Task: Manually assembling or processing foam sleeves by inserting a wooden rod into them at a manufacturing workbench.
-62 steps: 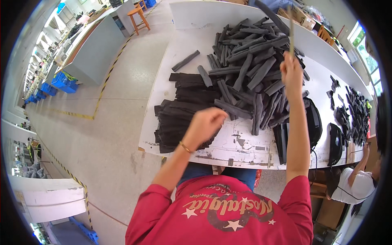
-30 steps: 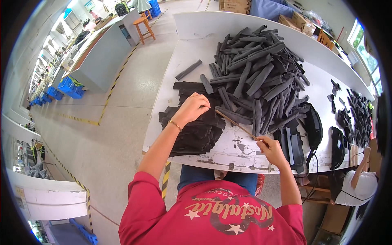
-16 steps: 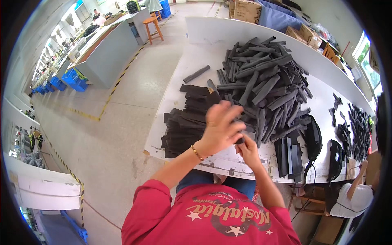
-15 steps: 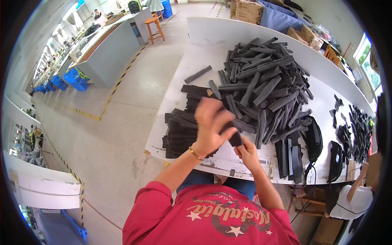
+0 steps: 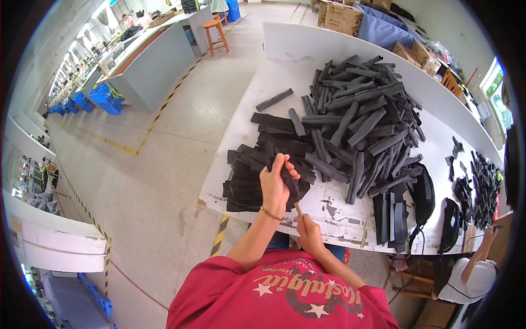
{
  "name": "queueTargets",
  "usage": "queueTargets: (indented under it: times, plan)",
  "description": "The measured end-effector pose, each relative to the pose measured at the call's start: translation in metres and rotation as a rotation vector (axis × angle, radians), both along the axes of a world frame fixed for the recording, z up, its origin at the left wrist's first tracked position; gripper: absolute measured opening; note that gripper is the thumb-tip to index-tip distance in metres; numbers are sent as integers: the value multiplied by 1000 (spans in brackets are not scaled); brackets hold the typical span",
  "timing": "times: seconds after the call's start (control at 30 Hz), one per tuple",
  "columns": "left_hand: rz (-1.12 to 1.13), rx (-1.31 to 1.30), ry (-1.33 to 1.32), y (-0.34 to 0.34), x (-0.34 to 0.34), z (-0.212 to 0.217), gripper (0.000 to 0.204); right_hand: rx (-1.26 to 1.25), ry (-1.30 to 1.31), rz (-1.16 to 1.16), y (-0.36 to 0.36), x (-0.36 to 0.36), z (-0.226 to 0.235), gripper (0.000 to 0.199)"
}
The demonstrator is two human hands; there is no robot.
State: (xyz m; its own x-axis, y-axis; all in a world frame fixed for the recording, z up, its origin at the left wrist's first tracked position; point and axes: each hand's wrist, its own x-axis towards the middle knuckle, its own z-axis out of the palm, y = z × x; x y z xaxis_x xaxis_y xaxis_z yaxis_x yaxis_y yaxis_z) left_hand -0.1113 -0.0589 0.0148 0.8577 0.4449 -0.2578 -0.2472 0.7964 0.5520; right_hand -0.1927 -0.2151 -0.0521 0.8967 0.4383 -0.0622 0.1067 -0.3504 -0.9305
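My left hand (image 5: 275,183) is closed around a black fabric tube (image 5: 290,186), above a heap of flat black fabric pieces (image 5: 241,183) on the table's left part. Nearer to me, my right hand (image 5: 309,231) grips a thin tan stick (image 5: 298,209), which looks wooden. Its far end meets the near end of the tube; how far it reaches inside is hidden. Beyond my hands, to the right, lies a large pile of dark grey rolled fabric tubes (image 5: 361,123). One loose tube (image 5: 274,99) lies apart near the table's left edge.
The white table (image 5: 337,222) has a raised back panel (image 5: 318,46). To the right are stacked dark strips (image 5: 390,216), black pouch-like items (image 5: 423,192) and another dark heap (image 5: 485,186). A co-worker (image 5: 474,279) sits at far right. A wooden stool (image 5: 215,35) stands beyond, left.
My left hand has come down and closed around the tube. My right hand has moved toward me and left, and the tan stick now shows between it and the tube's near end.
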Motion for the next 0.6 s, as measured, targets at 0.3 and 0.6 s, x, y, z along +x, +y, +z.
queueTargets:
  times: [0.3, 0.6]
  plan:
    - [-202, 115, 22, -23, -7, -4, 24, 23, 326, 31, -45, -24, 30, 23]
    - [-118, 271, 93, -3, 1, 29, 32, -4, 399, 79, -23, -22, 39, 28]
